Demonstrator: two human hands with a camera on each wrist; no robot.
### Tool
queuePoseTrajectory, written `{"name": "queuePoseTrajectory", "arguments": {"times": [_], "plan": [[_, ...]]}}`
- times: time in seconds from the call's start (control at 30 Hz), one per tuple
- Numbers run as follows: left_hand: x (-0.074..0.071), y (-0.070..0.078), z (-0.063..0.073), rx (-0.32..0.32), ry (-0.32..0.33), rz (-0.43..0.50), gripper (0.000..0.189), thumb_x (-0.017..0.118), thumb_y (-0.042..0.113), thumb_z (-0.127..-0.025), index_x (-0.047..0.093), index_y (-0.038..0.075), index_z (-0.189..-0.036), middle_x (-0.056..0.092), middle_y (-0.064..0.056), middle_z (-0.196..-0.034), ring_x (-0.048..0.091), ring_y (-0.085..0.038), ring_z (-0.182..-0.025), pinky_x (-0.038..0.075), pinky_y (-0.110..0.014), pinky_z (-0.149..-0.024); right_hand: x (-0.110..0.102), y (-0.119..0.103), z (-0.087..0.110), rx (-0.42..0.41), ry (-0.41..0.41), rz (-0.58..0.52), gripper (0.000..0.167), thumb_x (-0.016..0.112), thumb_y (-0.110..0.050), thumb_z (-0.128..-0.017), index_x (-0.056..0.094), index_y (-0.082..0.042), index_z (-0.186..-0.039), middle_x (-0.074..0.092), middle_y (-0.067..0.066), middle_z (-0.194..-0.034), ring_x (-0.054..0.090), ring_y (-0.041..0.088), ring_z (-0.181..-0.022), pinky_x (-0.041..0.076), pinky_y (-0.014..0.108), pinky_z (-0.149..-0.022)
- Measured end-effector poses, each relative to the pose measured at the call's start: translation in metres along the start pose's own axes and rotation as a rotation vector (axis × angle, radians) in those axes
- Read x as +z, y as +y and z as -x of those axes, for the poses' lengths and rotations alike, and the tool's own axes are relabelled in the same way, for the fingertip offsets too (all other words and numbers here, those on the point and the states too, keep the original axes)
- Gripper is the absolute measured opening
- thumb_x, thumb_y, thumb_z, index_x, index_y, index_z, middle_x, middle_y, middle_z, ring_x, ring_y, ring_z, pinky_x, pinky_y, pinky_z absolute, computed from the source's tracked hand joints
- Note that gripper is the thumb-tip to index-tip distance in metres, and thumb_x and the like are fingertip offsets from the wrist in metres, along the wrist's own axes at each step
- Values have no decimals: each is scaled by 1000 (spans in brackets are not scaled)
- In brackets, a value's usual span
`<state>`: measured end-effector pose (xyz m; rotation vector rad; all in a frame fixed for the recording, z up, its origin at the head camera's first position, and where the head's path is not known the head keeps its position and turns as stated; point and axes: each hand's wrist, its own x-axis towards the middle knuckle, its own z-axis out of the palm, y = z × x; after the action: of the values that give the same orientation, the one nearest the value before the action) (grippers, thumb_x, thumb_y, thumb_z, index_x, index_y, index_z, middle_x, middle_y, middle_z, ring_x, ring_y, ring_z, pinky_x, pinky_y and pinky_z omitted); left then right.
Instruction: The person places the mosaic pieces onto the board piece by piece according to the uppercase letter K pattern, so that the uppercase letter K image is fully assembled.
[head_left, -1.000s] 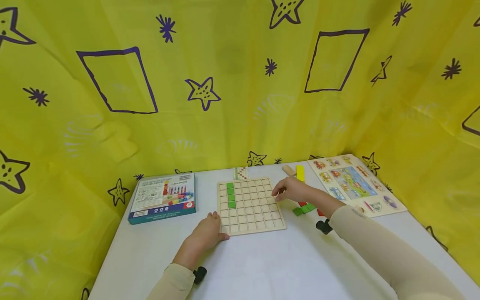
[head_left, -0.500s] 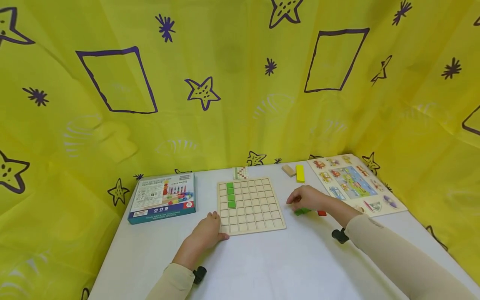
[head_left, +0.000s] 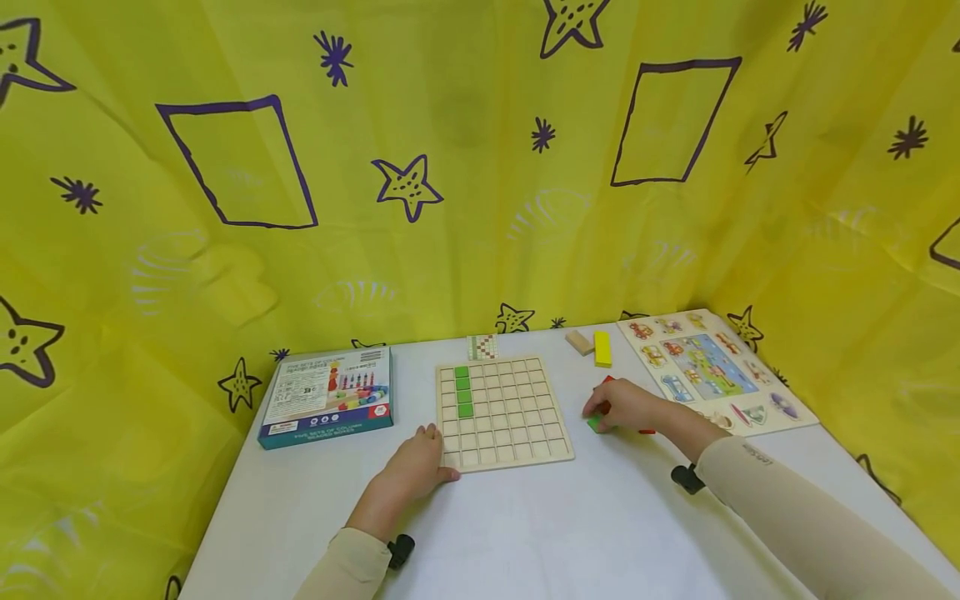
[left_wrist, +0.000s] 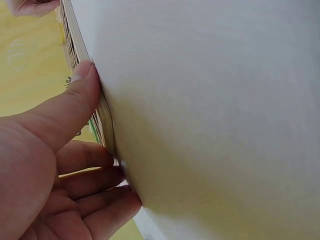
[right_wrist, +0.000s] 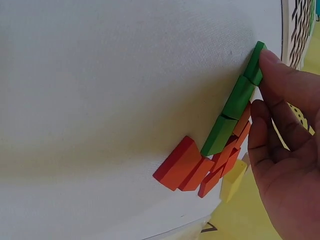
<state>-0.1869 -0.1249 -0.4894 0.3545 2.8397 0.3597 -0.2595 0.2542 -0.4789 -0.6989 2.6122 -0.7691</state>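
Observation:
A wooden grid board (head_left: 517,421) lies on the white table, with several green tiles (head_left: 464,397) in one column near its left side. My left hand (head_left: 411,467) holds the board's near left corner, thumb along the front edge and fingers at the left edge. Right of the board, my right hand (head_left: 621,406) pinches the end green tile (right_wrist: 255,64) of a short row, thumb against it. Two more green tiles (right_wrist: 229,116) continue that row. Several red tiles (right_wrist: 181,164) lie beside them, mostly hidden by the hand in the head view.
Behind the right hand are a yellow block (head_left: 602,349) and a plain wooden block (head_left: 579,342). A picture puzzle board (head_left: 776,425) lies at the right. A boxed game (head_left: 326,400) sits at the left, and a small pattern card (head_left: 482,346) lies behind the grid board.
My right hand has moved from the grid board's right edge, rightward and down to the loose green tiles, and now pinches one. The left hand stays at the board's corner.

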Motion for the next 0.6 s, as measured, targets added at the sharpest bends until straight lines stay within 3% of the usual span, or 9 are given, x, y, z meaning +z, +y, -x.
{"name": "queuePoseTrajectory", "arguments": {"times": [0.27,0.6], "plan": [[0,0,0,5,7,1,86,77,40,-87,43,-15,-143,43,-30,-149,42,-47,-137,40,-52,-110,0,1,-1,26,-15,18,18,84,-6,-81,76,-12,-96,67,-7,-89,55,12,-82,50,30,-81],[0,-1,1,38,22,-16,83,77,38,-88,45,-18,-140,44,-33,-147,43,-48,-136,41,-51,-109,1,3,0,-75,9,12,16,84,-3,-79,74,-11,-89,66,-7,-84,58,8,-77,52,25,-73]]}}
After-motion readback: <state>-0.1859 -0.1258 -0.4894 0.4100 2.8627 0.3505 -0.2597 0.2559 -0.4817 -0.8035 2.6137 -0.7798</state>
